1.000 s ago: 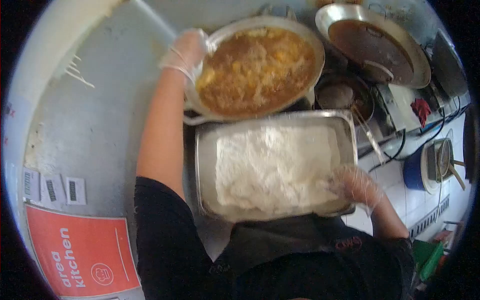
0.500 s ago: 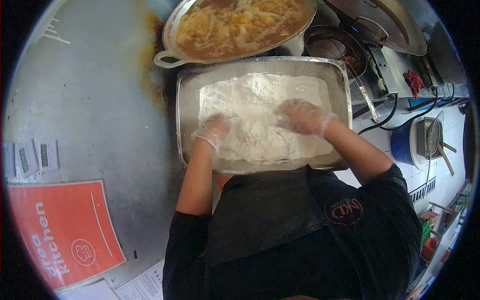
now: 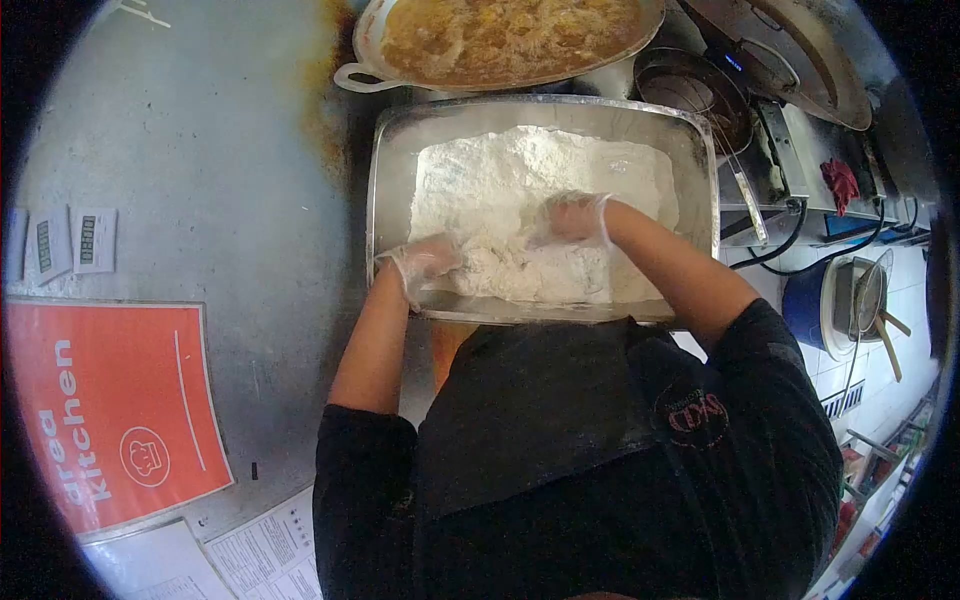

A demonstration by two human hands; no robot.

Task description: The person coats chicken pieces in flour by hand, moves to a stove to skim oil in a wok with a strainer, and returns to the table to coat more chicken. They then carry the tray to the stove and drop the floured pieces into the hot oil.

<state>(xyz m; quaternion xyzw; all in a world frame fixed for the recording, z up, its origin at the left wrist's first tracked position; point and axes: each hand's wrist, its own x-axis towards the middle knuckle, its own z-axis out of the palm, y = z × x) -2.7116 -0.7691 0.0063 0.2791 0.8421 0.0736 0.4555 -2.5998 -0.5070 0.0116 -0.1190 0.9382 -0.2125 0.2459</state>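
Observation:
A metal tray (image 3: 545, 108) lies before me with a bed of white flour (image 3: 510, 165) in it. My left hand (image 3: 432, 256), in a clear plastic glove, reaches into the flour at the tray's near left, fingers stretched towards the middle, with their tips dusted and partly hidden. Also gloved, my right hand (image 3: 575, 218) is in the flour right of the middle. Its fingers point left and down and are smeared by motion. Between the two hands the flour is heaped in lumps (image 3: 495, 262); what lies under it is hidden.
Beyond the tray stands a wide pan (image 3: 510, 45) of bubbling oil. A dark wok (image 3: 690, 95) with a wire strainer sits at the back right. On the left counter (image 3: 240, 200) lie small packets (image 3: 95, 240) and a red kitchen sheet (image 3: 120, 400). A blue bucket (image 3: 805, 305) stands right.
My right hand has moved left and inward, nearer my left hand. The left hand has turned to point more to the right. The whole view has shifted slightly.

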